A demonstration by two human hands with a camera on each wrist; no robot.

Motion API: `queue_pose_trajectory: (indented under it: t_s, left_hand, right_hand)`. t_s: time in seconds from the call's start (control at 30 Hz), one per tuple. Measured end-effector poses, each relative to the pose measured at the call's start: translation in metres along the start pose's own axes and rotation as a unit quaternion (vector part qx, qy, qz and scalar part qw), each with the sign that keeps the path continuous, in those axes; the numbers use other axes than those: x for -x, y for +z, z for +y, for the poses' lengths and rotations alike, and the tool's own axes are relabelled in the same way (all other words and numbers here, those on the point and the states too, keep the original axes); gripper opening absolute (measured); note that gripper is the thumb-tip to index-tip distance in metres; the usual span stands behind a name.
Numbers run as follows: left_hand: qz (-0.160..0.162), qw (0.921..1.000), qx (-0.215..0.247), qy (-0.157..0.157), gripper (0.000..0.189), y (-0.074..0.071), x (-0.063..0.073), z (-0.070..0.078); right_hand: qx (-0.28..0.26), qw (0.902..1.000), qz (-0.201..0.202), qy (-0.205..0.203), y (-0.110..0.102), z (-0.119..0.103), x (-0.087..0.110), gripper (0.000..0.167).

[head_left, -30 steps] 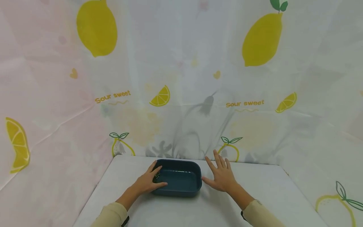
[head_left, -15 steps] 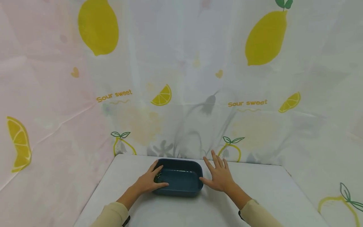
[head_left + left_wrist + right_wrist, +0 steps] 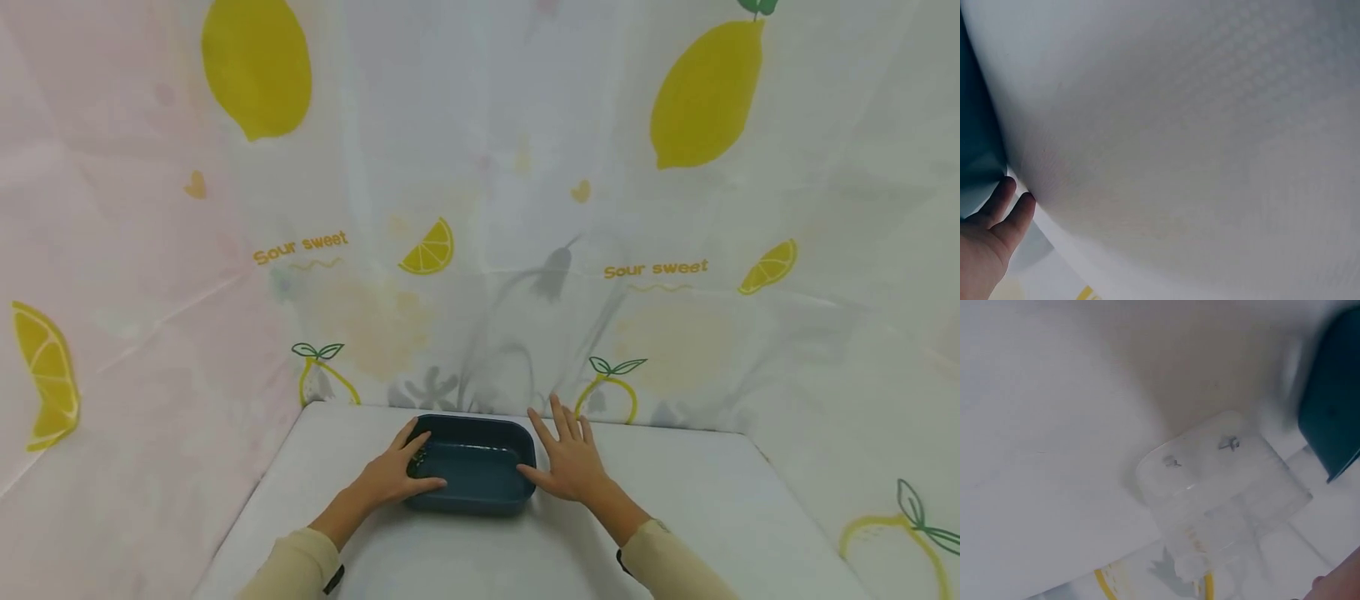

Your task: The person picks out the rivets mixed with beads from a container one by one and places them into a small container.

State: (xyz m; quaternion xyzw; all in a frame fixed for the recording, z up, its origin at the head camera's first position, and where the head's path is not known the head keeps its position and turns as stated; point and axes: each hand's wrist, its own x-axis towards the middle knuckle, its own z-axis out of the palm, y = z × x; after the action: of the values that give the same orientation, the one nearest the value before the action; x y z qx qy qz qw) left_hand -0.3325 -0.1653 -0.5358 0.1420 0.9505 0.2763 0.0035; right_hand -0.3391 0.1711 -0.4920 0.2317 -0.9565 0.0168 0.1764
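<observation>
A dark blue rectangular dish (image 3: 480, 475) with rounded corners stands on the white table. At its left end my left hand (image 3: 388, 475) holds the wall, with thumb and index finger over the inside and another finger at the outer far corner. Between them shows a small speckled green patch (image 3: 420, 457). In the left wrist view, two fingers (image 3: 1017, 219) lie close along the outside of the dish (image 3: 979, 125). My right hand (image 3: 572, 462) is at the right end, fingers spread and straight, its thumb overlapping the right rim.
The white tabletop (image 3: 675, 483) meets a lemon-print sheet (image 3: 480, 317) at the back and sides. In the right wrist view, a see-through plastic piece (image 3: 1210, 475) with two dark marks overlaps the table's edge, beside the dish.
My right hand has moved left, so its thumb goes from beside the dish's right rim to over it. The left hand stays at the left end, and the dish has not moved.
</observation>
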Motion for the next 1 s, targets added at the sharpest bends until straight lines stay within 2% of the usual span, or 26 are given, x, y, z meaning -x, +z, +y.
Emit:
queue_pose_trajectory:
  t_s: [0.33, 0.77, 1.0]
  left_hand:
    - [0.008, 0.9999, -0.008, 0.003, 0.098, -0.003, -0.005, -0.004]
    - [0.026, 0.9996, -0.005, 0.0, 0.099, -0.004, -0.007, -0.002]
    - [0.012, 0.9999, -0.001, 0.005, 0.1, 0.003, -0.003, -0.003]
  right_hand:
    - [-0.01, 0.9995, -0.028, 0.01, 0.003, -0.019, -0.017, 0.09]
    - [-0.029, 0.9992, -0.028, -0.006, 0.02, -0.04, -0.033, 0.092]
    - [-0.027, 0.9982, -0.053, -0.01, 0.029, -0.056, -0.032, 0.092]
